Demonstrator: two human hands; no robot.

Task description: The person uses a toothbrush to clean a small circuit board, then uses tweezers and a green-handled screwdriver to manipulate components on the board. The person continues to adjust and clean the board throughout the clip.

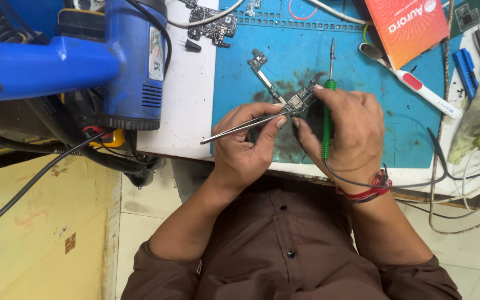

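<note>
Tweezers point(240, 126) are pinched between thumb and fingers of the left hand point(245, 147), their tips laid against a small circuit board point(284, 94) that is steadied by the fingertips of the right hand point(348, 130) near the front edge of the blue mat point(406, 116). A green-handled soldering iron point(328, 105) is also gripped in the closed right hand, tip pointed toward the mat's back edge. A blue hot-air gun point(134, 61) is seen at the table's left edge, and a white toothbrush point(412, 83) toward the mat's right edge.
</note>
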